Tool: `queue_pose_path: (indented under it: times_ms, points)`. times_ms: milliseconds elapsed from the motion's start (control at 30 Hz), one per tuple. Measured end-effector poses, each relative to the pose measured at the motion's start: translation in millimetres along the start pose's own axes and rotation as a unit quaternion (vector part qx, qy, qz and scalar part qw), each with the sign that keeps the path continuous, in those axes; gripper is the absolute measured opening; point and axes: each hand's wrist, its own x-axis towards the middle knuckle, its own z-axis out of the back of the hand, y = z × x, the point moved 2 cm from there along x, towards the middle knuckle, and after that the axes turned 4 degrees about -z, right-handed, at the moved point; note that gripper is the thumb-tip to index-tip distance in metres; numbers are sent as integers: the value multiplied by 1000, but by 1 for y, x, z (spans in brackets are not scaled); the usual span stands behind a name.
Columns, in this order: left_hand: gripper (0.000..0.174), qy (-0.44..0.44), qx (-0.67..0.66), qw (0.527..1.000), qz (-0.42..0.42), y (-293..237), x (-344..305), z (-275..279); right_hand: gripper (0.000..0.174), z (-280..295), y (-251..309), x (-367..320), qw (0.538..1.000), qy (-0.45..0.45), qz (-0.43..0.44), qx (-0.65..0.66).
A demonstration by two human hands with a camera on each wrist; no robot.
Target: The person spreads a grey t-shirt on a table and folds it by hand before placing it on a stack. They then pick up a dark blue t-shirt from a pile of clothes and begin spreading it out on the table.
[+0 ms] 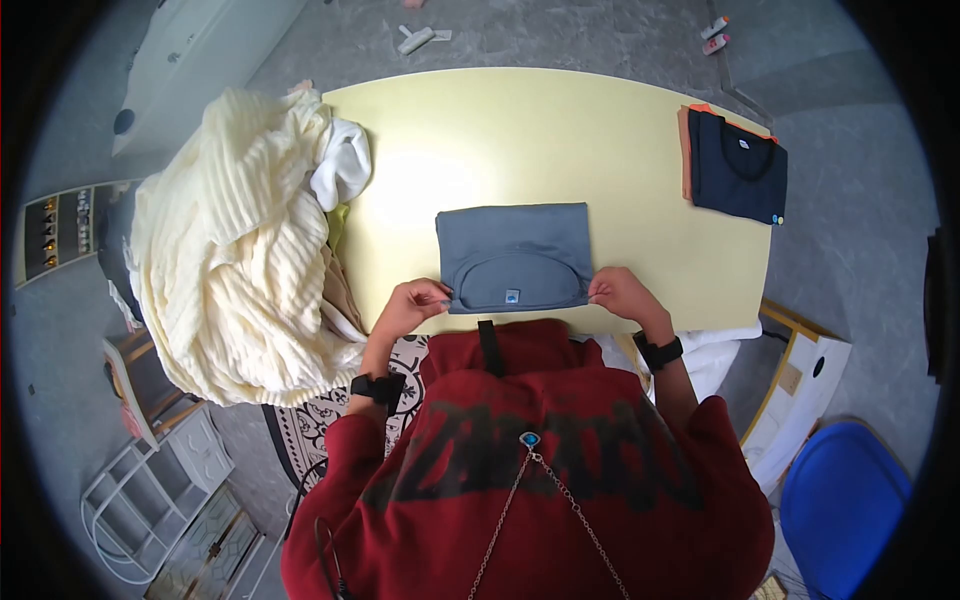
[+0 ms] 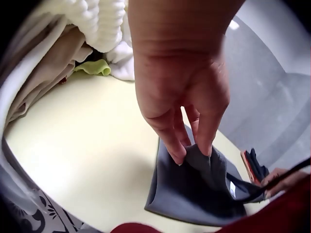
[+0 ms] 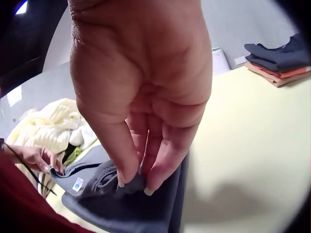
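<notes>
A dark grey-blue shirt (image 1: 515,235), folded into a rectangle, lies at the table's near edge with its curved neckline and small label (image 1: 512,297) facing up. My left hand (image 1: 412,303) pinches its near left corner. At the opposite near corner my right hand (image 1: 627,296) pinches the fabric. In the left wrist view, thumb and fingers of the left hand (image 2: 187,107) hold a raised fold of the shirt (image 2: 180,189). The right wrist view has the right hand (image 3: 146,121) gripping a bunched edge of the shirt (image 3: 146,208).
A large heap of cream ribbed cloth (image 1: 240,250) covers the table's left end, with a white cloth (image 1: 343,165) beside it. Folded clothes (image 1: 738,165), dark navy on top, are stacked at the far right of the pale yellow table (image 1: 480,110). A blue chair (image 1: 845,510) stands at right.
</notes>
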Motion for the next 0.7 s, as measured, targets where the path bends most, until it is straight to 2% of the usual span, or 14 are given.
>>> queue_pose_path:
  times_ms: [33, 100, 167, 233, 267, 400, 467, 500, 567, 600, 667, 700]
  points:
    - [12, 0, -1, 1000, 1, 8, -2, -4, 7, -4, -5, 2, 999, -1, 12, -46]
    - [14, 6, 138, 989, -53, 18, -4, -11, 8, -13, -13, 5, 995, -1, 24, -93]
    - [14, 9, 149, 988, -37, 28, -5, -16, 6, -22, -19, 4, 978, -25, 92, -187]
    - [14, 14, 282, 954, -99, 29, -7, -21, 10, -33, -33, 5, 971, -24, 104, -215]
    - [14, 20, 278, 956, -88, 29, -7, -22, 13, -35, -33, 5, 962, -23, 120, -244]
    - [11, 11, 318, 939, -132, 26, -6, -30, 23, -41, -19, 0, 967, -61, 108, -221]
    - [16, -107, 172, 978, -58, 27, 2, -29, 29, -39, -5, 1, 985, -53, 32, -163]
    - [16, -106, 173, 977, -56, 27, 8, -30, 29, -40, 1, 3, 985, -52, 32, -161]
    - [30, -243, 185, 952, -26, 27, 22, -26, 25, -42, 8, 6, 981, -27, 9, -191]
    - [36, -261, 198, 944, -34, 28, 30, -25, 25, -43, 2, 9, 981, -28, 9, -190]
    - [38, -254, 227, 940, -15, 41, 47, -21, 22, -51, -11, 15, 970, -58, 125, -202]
    - [39, -247, 255, 935, 4, 39, 55, -20, 22, -55, -14, 17, 970, -59, 124, -200]
